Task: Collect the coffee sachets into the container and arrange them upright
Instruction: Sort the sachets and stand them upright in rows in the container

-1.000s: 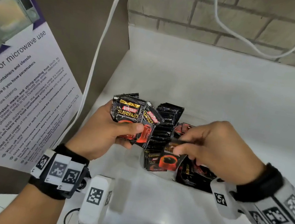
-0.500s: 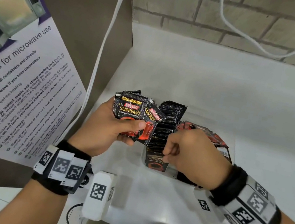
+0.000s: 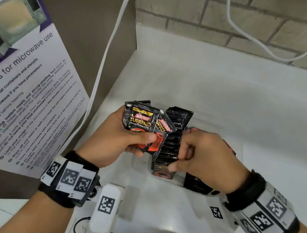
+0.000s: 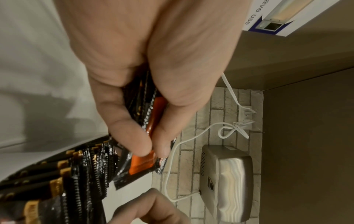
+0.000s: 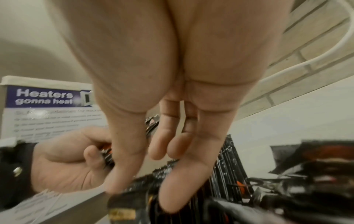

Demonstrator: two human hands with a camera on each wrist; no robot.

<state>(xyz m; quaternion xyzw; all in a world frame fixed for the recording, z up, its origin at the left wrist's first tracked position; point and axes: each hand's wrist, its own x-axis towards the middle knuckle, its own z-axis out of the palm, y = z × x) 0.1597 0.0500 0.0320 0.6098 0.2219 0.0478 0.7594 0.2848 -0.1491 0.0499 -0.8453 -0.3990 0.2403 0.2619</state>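
Head view: our left hand point(image 3: 122, 139) grips fanned sachets point(image 3: 141, 123); at 3 o'clock, our right hand point(image 3: 202, 158) curls over the packed row point(image 3: 172, 140), its grasp hidden.

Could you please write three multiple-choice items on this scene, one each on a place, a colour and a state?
1. Where does the row of upright sachets stand?
A. between the two hands
B. on the poster
C. on the floor

2. What colour is the cable by the poster?
A. black
B. white
C. red

3. What is the left hand doing?
A. resting flat
B. gripping a bundle of sachets
C. holding the cable

Answers: 1 A, the right hand flanks its other side; 2 B, plainly white; 3 B, thumb pressed over them.
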